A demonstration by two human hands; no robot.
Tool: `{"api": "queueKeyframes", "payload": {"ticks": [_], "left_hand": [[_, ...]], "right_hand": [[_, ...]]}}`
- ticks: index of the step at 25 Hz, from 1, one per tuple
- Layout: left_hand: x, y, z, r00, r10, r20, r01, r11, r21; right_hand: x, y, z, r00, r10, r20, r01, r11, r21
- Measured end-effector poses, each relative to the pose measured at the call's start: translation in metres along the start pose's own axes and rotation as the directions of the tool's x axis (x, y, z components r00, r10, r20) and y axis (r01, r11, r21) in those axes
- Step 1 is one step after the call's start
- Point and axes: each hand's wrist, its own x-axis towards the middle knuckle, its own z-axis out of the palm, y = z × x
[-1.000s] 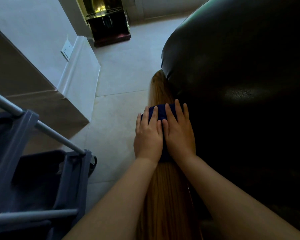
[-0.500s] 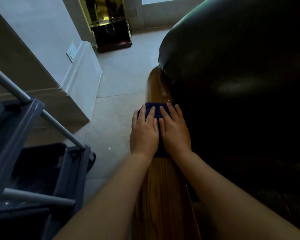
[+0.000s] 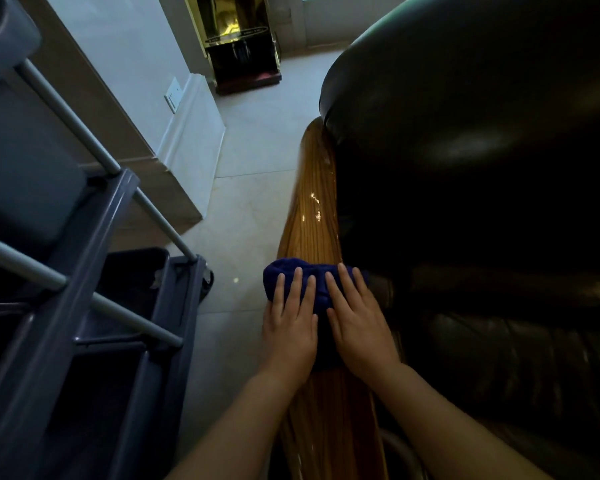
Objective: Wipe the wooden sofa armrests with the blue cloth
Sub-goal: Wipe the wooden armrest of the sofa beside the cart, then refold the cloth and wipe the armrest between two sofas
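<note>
A long glossy wooden armrest point(image 3: 312, 216) runs away from me along the left side of a dark leather sofa point(image 3: 482, 168). A dark blue cloth point(image 3: 317, 284) lies bunched across the armrest about halfway along it. My left hand point(image 3: 290, 323) and my right hand point(image 3: 357, 322) rest side by side, palms down, pressing flat on the cloth with fingers pointing forward. Most of the cloth is hidden under my hands. The wood beyond the cloth shows wet glints.
A grey cleaning cart point(image 3: 84, 306) with metal rails stands close on the left. Pale tiled floor point(image 3: 253, 209) lies between cart and sofa. A wall corner with a socket point(image 3: 172, 97) is at left; a gold and dark stand point(image 3: 243, 46) is at the far end.
Both hands have slid the cloth back toward me along the armrest, baring more wood beyond it. The view has shifted, and the cart looms larger on the left.
</note>
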Motion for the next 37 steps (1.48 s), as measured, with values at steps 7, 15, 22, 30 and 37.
{"api": "queueKeyframes", "payload": {"ticks": [7,15,22,30,37], "left_hand": [[-0.024,-0.013,-0.035,0.998,0.066,-0.014,-0.067,0.992,-0.107],[-0.024,-0.009,-0.041,0.992,0.037,-0.12,-0.058,0.983,-0.175],[-0.013,0.008,-0.112,0.999,-0.053,0.011,0.054,0.932,-0.358],[-0.043,0.064,-0.268,0.997,0.066,-0.03,-0.072,0.88,-0.469],[-0.073,0.171,-0.394,0.95,0.306,-0.058,-0.3,0.852,-0.43]], "right_hand": [[-0.023,0.003,-0.031,0.99,-0.052,-0.128,0.045,0.997,-0.056],[-0.026,0.003,-0.034,0.993,-0.023,-0.116,0.027,0.999,0.034],[-0.023,-0.009,-0.11,1.0,-0.009,0.015,0.006,0.986,0.166],[-0.056,-0.066,-0.288,0.999,0.015,0.047,-0.025,0.979,0.202],[-0.136,-0.082,-0.439,0.986,0.085,-0.143,-0.066,0.989,0.131]]}}
